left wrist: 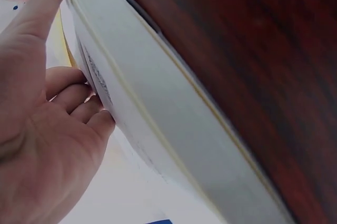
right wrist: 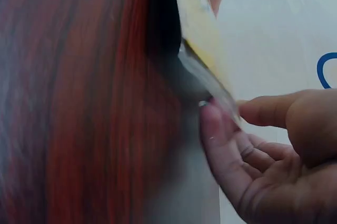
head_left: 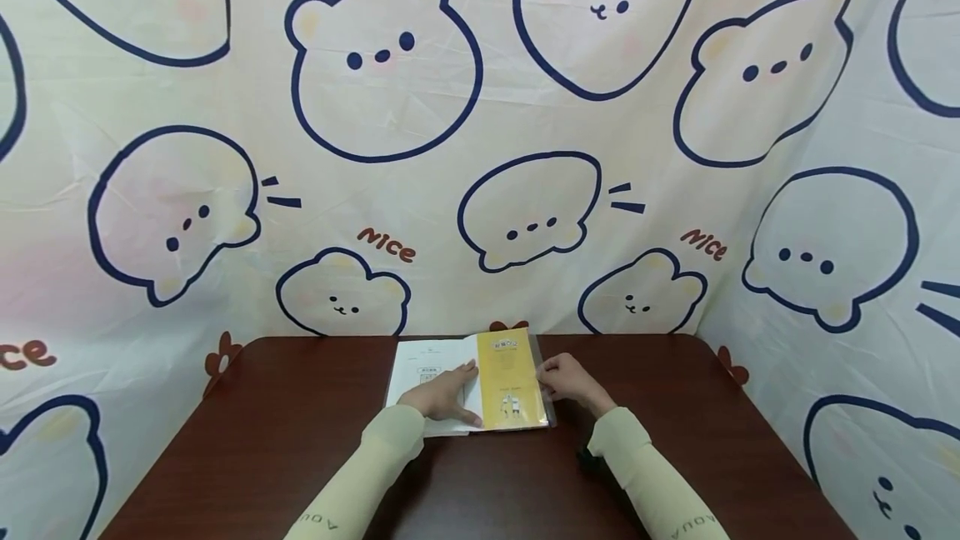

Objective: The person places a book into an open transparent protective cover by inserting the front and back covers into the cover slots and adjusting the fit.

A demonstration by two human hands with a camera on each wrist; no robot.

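Note:
An open book (head_left: 401, 365) lies on the dark table, its white pages to the left and a yellow page or cover flap (head_left: 498, 369) to the right. A clear plastic book cover (head_left: 535, 348) sticks out past the yellow part's right edge. My left hand (head_left: 444, 396) rests on the white pages, thumb and fingers spread; the left wrist view shows its fingertips against a page beside the thick page block (left wrist: 152, 97). With thumb and fingers, my right hand (head_left: 572, 382) pinches the plastic cover's edge (right wrist: 208, 76). Some of its fingertips are hidden behind the plastic in the head view.
The brown wooden table (head_left: 300, 440) extends on both sides of the book. Behind it and at the sides hangs a pale curtain (head_left: 427, 215) with cartoon bear outlines. A small dark object (head_left: 588, 458) shows beside the right cuff.

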